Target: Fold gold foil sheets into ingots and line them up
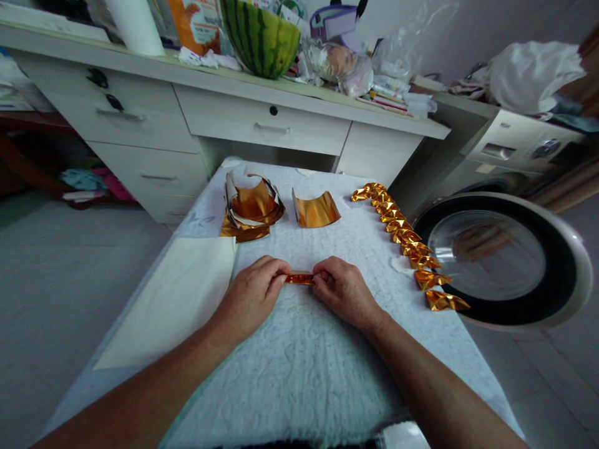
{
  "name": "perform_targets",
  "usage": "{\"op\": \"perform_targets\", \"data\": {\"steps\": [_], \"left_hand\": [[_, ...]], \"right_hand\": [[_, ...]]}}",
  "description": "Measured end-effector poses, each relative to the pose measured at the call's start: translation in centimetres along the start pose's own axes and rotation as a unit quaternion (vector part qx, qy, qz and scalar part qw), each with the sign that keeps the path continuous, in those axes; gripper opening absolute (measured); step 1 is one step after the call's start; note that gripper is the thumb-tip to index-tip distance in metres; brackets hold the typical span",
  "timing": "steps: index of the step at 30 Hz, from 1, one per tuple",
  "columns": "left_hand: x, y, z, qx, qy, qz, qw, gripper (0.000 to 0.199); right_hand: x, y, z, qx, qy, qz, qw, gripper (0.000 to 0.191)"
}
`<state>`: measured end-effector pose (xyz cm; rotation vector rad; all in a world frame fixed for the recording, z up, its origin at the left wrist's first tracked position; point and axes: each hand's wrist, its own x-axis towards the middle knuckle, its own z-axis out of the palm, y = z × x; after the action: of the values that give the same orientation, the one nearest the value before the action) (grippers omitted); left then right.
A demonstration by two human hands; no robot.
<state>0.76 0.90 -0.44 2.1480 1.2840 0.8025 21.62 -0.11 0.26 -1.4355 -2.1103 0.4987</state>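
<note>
A narrow folded strip of gold foil paper (299, 279) is stretched between my two hands over the middle of the cloth-covered table. My left hand (255, 293) pinches its left end, and my right hand (344, 290) pinches its right end. Beyond them lie a curled stack of gold foil sheets (253, 202) and, to its right, a single curved gold sheet (317, 210). A row of several folded gold foil pieces (402, 234) runs down the table's right side.
A pale paper sheet (173, 299) lies on the table's left side. Behind stands a white desk (262, 93) with a cut watermelon (262, 37) and clutter on top. A washing machine's open round door (500, 259) is close to the table's right edge.
</note>
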Motion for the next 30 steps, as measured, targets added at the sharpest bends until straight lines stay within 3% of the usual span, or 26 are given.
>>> {"op": "perform_targets", "data": {"steps": [5,13,30], "left_hand": [[0.06,0.09,0.05,0.015,0.012,-0.014,1.0,0.013],[0.15,0.28,0.07,0.059,-0.023,-0.021,0.998,0.021],[0.05,0.32,-0.05,0.099,-0.003,-0.043,0.994,0.024]], "right_hand": [[-0.18,-0.12,-0.06,0.0,-0.024,0.035,0.999,0.012],[-0.22,0.1,0.09,-0.004,-0.032,-0.005,0.999,0.016],[-0.51,-0.12,0.46,-0.015,-0.054,-0.021,0.998,0.019]]}}
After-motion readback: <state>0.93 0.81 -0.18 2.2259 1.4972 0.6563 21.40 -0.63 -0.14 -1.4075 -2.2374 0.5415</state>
